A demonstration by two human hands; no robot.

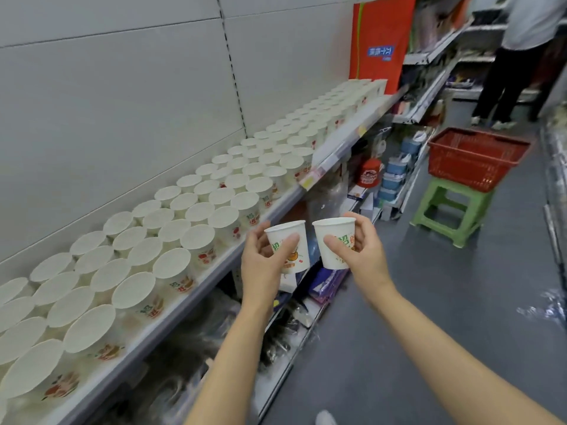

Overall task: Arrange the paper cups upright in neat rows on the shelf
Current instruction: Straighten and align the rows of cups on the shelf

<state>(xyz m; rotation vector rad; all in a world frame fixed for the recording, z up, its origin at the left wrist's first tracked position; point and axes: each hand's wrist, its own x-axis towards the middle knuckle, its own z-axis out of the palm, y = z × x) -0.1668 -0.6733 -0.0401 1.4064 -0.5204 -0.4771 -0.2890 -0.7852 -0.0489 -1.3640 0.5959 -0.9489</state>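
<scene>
In front of the shelf (196,289) edge: two paper cups, mouths up, held side by side clear of the rows (171,228), likely staged for placement. Left cup (288,250) pinched by left hand (260,265), thumb across its front; right cup (336,243) gripped likewise by right hand (362,253). Both forearms extended, wrists level.

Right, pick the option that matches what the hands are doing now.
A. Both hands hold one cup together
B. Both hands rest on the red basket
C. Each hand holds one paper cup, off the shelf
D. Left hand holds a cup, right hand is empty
C: the left hand grips one paper cup and the right hand grips another cup, both upright in front of the shelf edge.
</scene>
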